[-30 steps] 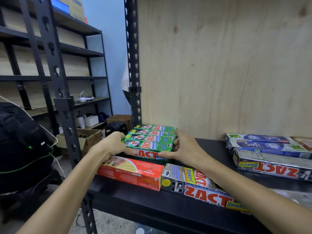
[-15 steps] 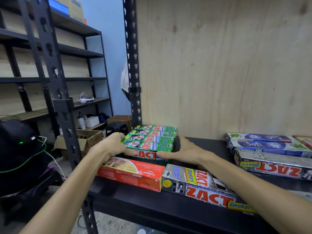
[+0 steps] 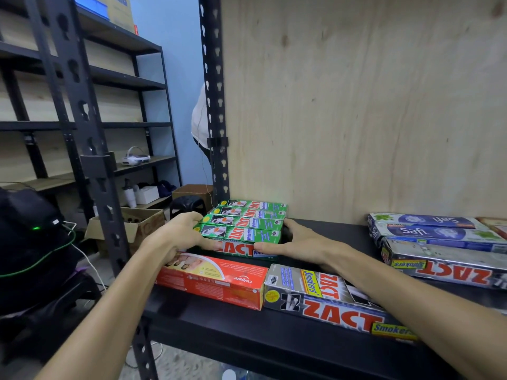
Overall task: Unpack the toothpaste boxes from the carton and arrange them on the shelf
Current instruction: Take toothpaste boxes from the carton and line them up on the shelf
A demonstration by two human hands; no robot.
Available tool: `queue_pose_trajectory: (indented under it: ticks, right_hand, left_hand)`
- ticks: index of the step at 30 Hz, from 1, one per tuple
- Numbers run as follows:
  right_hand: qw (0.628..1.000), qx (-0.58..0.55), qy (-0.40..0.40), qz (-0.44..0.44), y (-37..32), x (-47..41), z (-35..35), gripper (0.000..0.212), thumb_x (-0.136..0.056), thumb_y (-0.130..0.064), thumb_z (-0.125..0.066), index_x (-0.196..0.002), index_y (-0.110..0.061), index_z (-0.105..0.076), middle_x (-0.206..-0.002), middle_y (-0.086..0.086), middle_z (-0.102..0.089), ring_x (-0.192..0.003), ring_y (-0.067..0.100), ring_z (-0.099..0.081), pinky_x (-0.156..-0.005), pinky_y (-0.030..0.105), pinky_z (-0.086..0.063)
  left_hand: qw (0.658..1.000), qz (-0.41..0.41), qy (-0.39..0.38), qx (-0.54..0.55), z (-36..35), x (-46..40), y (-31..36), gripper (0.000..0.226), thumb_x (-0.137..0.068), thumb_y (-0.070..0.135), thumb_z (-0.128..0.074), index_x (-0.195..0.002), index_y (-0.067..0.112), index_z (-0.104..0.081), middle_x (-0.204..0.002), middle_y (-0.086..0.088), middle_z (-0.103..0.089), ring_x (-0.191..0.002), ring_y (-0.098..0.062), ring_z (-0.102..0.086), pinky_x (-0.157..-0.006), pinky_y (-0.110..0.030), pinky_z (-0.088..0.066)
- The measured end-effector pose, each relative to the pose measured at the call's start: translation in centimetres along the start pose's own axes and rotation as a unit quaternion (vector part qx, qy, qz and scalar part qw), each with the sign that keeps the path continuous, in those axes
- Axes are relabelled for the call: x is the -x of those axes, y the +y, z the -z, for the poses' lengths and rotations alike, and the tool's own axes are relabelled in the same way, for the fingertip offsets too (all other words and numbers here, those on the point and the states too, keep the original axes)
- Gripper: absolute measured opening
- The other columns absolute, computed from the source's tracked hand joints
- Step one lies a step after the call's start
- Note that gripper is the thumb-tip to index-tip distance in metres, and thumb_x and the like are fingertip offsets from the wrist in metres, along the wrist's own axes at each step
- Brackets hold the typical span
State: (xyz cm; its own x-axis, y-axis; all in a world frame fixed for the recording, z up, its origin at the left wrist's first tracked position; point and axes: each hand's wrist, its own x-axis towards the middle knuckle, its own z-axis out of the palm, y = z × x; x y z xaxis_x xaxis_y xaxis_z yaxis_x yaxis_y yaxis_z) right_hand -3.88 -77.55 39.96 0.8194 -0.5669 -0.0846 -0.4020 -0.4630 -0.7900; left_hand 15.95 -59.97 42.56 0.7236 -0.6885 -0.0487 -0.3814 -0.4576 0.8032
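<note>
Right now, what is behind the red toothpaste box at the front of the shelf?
Behind the red toothpaste box is a block of green boxes, four across on top, with the left hand and right hand at its ends. Only one lower box's front face shows; the rest is covered.

this looks like a stockroom or storage room behind a shop. black slotted-steel racking [image 3: 82,111] with plywood boards fills the left wall, and the near shelf [image 3: 247,335] has the same bolted uprights and a plywood back panel [image 3: 356,105]. retail toothpaste cartons lie on it in groups by brand: green zact boxes [image 3: 244,223], a red colgate box [image 3: 214,281], grey zact smokers boxes [image 3: 329,303] and blue safi boxes [image 3: 428,229]. an open cardboard carton [image 3: 129,229] sits on the floor beside a black plastic stool [image 3: 189,204], more cartons are stored on the top rack [image 3: 120,9], and the walls are plain painted blue.
</note>
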Motion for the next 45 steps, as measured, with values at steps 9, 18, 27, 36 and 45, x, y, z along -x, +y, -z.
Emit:
queue_pose_trajectory:
  ticks: [9, 18, 27, 36, 45]
  right_hand:
    - [1.0, 0.015, -0.006, 0.015, -0.1, 0.0, 0.1, 0.127, -0.035, -0.093, -0.074, -0.146, -0.044, -0.037, -0.156, -0.002, -0.044, -0.141, 0.022, -0.044, -0.118, 0.051, -0.035]
    - [1.0, 0.025, 0.009, 0.011, 0.3, -0.1, 0.1, 0.141, -0.03, -0.095, -0.073, -0.149, -0.035, -0.026, -0.155, 0.001, -0.044, -0.14, 0.022, -0.044, -0.116, 0.052, -0.038]
    - [0.996, -0.002, 0.081, 0.044, -0.4, 1.2, 0.8, 0.123, -0.038, -0.088, -0.078, -0.142, -0.034, -0.043, -0.147, -0.003, -0.051, -0.137, 0.019, -0.047, -0.116, 0.04, -0.037]
    - [0.988, 0.0, 0.124, 0.093, -2.3, 4.9, 3.4, 0.071, -0.085, -0.067, -0.065, -0.138, -0.021, -0.055, -0.13, -0.005, -0.065, -0.121, 0.012, -0.058, -0.1, 0.03, -0.045]
    - [0.982, 0.15, 0.041, 0.106, 0.2, 16.4, 8.3, 0.05, -0.079, -0.07, -0.068, -0.116, -0.035, -0.071, -0.109, -0.019, -0.074, -0.101, -0.007, -0.067, -0.089, 0.017, -0.05]
  left_hand:
    - [0.999, 0.001, 0.003, 0.032, 0.0, 0.3, -0.1, 0.105, -0.063, 0.012, -0.093, -0.152, 0.015, -0.037, -0.153, -0.006, -0.046, -0.139, -0.026, -0.043, -0.11, -0.049, -0.041]
    - [1.0, -0.003, 0.006, 0.027, -0.1, 0.1, -0.3, 0.105, -0.062, 0.012, -0.092, -0.152, 0.015, -0.037, -0.153, -0.007, -0.046, -0.139, -0.027, -0.044, -0.111, -0.05, -0.041]
    - [1.0, -0.006, -0.003, -0.011, -0.3, 0.8, 0.5, 0.101, -0.066, 0.013, -0.092, -0.151, 0.008, -0.037, -0.148, -0.009, -0.05, -0.118, -0.022, -0.053, -0.092, -0.033, -0.041]
    - [0.983, -0.119, 0.043, -0.131, -0.3, 2.8, 1.9, 0.096, -0.073, 0.024, -0.088, -0.153, 0.023, -0.035, -0.155, -0.002, -0.041, -0.138, -0.023, -0.043, -0.111, -0.045, -0.038]
    - [0.921, -0.361, -0.085, -0.122, -5.5, 10.5, 6.5, 0.055, -0.074, 0.055, -0.081, -0.124, 0.043, -0.062, -0.113, 0.023, -0.068, -0.115, 0.01, -0.057, -0.104, -0.025, -0.04]
